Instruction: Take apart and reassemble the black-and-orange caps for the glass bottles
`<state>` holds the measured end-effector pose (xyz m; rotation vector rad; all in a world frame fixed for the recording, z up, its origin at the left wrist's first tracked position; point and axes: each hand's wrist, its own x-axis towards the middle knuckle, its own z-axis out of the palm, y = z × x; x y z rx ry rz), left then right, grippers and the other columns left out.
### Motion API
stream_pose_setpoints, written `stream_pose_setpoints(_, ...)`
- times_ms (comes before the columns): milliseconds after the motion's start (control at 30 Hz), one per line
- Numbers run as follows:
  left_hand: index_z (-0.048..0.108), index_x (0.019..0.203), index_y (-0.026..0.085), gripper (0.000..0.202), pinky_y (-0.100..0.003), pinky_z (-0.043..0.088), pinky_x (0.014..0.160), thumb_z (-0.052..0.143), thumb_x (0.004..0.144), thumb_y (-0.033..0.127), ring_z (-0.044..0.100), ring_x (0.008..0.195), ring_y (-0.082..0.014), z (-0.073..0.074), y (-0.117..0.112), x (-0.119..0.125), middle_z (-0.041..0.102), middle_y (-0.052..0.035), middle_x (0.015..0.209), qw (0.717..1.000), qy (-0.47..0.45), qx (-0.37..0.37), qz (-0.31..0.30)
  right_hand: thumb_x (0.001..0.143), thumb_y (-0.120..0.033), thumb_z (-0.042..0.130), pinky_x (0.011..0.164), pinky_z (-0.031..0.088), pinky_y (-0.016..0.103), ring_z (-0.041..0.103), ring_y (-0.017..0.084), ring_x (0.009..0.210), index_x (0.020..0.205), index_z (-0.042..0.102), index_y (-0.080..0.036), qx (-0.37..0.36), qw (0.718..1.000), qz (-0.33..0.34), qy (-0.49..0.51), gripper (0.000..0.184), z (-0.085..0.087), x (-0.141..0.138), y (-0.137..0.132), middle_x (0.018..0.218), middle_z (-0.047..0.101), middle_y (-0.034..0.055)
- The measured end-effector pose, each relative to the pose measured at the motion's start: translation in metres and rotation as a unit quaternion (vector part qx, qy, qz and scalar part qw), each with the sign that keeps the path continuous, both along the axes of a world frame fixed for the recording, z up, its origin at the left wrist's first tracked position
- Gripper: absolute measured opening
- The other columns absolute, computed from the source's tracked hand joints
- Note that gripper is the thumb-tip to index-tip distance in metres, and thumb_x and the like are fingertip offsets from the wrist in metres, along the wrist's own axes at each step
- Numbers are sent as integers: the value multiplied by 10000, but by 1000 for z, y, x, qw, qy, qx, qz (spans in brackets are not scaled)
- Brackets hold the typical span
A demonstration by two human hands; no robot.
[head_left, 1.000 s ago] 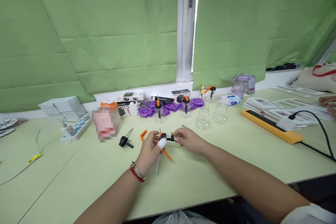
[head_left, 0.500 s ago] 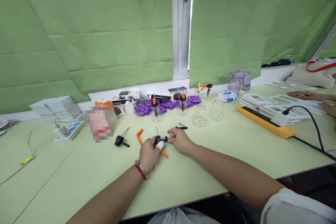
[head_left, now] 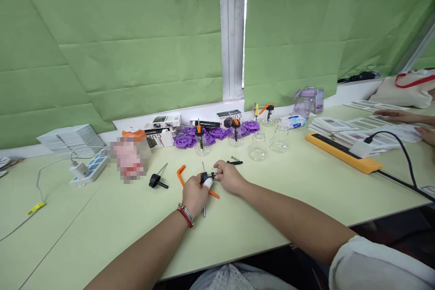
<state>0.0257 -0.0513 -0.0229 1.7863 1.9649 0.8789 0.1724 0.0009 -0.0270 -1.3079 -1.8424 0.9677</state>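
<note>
Black and orange, the pump head point(head_left: 206, 177) sits pinched between left hand point(head_left: 194, 194) and right hand point(head_left: 230, 176) over the table point(head_left: 102, 217); its tube runs toward the person, its trigger slanting right.

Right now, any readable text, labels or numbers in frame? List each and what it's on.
"CU": large letters on the white box behind the orange-lidded jar; the rest is hidden.
"CU...", partly legible: dark box by the window sill.
White lettering on the black strip box: too small.
Print on the stacked cards: too small.
Bottle label: blurred.
</note>
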Motion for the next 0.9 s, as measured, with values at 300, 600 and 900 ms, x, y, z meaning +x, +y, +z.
stream_pose_setpoints(300, 566, 744, 176, 211, -257, 316, 509, 516, 793, 376, 483, 556, -147, 4, 4, 0, 557, -28, 650, 1000, 28, -10, 3, 735, -110, 587, 614, 374, 242, 521, 131, 673, 816, 530, -182, 15, 1000, -8, -24, 122, -1, 1, 4, 718, 568, -8)
stream_pose_setpoints(600, 569, 731, 176, 199, -254, 312, 512, 519, 795, 358, 482, 554, -143, 0, 7, -1, 557, -27, 644, 999, 35, 2, 2, 735, -111, 578, 603, 365, 232, 500, 122, 647, 811, 522, -186, 16, 1000, -8, -18, 120, 0, 1, 3, 682, 544, -22)
stream_pose_setpoints(900, 599, 770, 170, 217, -248, 275, 496, 520, 799, 370, 450, 533, -134, -3, 8, -2, 539, -20, 622, 1000, 22, -3, 6, 737, -114, 577, 605, 367, 238, 495, 126, 649, 812, 523, -182, 23, 999, -6, -24, 115, 2, 1, 3, 692, 547, -15)
